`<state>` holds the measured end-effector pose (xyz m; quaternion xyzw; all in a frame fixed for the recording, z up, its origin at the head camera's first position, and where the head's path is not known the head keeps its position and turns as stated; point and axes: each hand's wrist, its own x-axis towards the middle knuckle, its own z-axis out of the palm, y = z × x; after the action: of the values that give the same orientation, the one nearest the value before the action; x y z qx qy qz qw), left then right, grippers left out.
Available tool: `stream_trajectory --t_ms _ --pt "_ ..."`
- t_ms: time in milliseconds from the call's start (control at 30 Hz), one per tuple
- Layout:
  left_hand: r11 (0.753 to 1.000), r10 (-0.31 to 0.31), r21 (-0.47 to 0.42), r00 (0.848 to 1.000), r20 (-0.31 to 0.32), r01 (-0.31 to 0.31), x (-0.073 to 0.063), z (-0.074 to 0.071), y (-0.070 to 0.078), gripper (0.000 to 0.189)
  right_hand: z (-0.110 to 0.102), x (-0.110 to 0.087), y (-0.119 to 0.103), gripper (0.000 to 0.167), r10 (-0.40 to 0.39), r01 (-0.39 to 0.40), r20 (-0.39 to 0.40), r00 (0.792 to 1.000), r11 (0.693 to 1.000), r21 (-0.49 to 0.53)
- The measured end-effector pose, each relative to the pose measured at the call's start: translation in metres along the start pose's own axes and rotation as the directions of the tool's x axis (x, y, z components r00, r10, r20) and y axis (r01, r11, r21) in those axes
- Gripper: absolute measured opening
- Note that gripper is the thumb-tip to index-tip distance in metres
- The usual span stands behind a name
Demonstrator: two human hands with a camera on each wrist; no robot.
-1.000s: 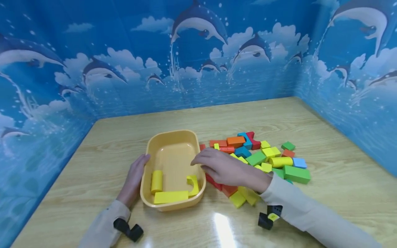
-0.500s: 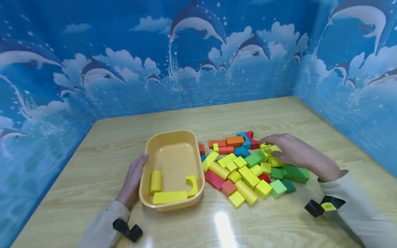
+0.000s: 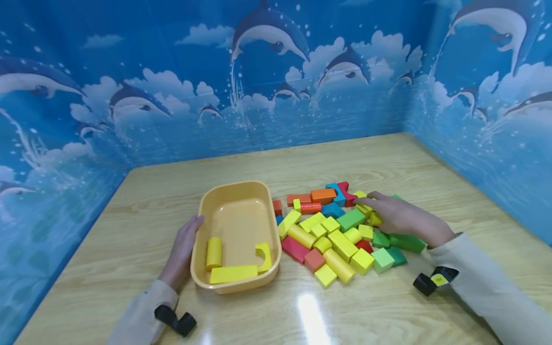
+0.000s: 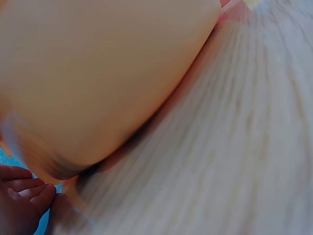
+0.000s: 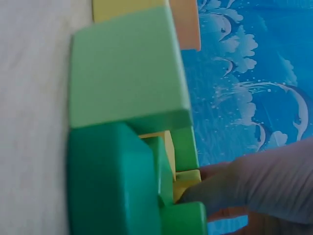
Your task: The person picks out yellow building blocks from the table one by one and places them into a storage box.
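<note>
Gripping yellow blocks [image 3: 375, 219], the right hand [image 3: 398, 218] has left the tray [image 3: 241, 225].

Before you, a blue printed backdrop [image 3: 258, 120] of leaping dolphins and white clouds encloses the back and both sides of a pale wood-grain table [image 3: 148, 206]. Near you, an elongated white glare [image 3: 312, 318] brightens its surface.

Basin [image 3: 237, 218]: pale orange, round-cornered, upright; left hand [image 3: 182, 247] touching its nine-o'clock side. Within: yellow cylinder [image 3: 214, 253], eight o'clock; yellow bar [image 3: 234, 274], six o'clock; yellow arch [image 3: 268, 260], four o'clock. Blocks [image 3: 342, 245]: multicoloured, closely grouped, at basin's three o'clock. Yellow block [image 5: 187, 182]: at group's two o'clock, pinched by right hand [image 3: 396, 216], largely covered, shape unclear.
</note>
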<state>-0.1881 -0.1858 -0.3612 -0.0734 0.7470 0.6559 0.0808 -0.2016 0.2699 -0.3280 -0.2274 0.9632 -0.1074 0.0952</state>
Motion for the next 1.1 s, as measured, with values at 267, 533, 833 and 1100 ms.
stream_trajectory --t_ms 267,533,833,1100 --pt "1.0 -0.006 0.017 1.0 -0.006 0.006 0.0 0.0002 0.0006 0.063 0.0039 0.0104 0.0033 0.037 -0.116 0.111 -0.082 0.99 0.992 -0.066" --pt "0.999 0.007 0.045 1.0 -0.015 -0.006 0.0013 -0.0015 -0.0001 0.064 0.0042 0.012 0.0058 0.025 -0.168 0.164 -0.169 0.971 0.986 -0.033" --pt "0.999 0.026 0.019 1.0 -0.009 -0.026 0.0003 -0.0016 -0.002 0.062 0.0007 0.0119 0.0026 0.022 -0.159 0.158 -0.208 0.965 0.987 -0.021" --pt "0.999 0.011 0.052 1.0 -0.01 -0.011 0.0021 -0.003 -0.0019 0.063 -0.0039 0.0118 -0.0022 0.021 -0.148 0.166 -0.233 0.961 0.985 0.056"
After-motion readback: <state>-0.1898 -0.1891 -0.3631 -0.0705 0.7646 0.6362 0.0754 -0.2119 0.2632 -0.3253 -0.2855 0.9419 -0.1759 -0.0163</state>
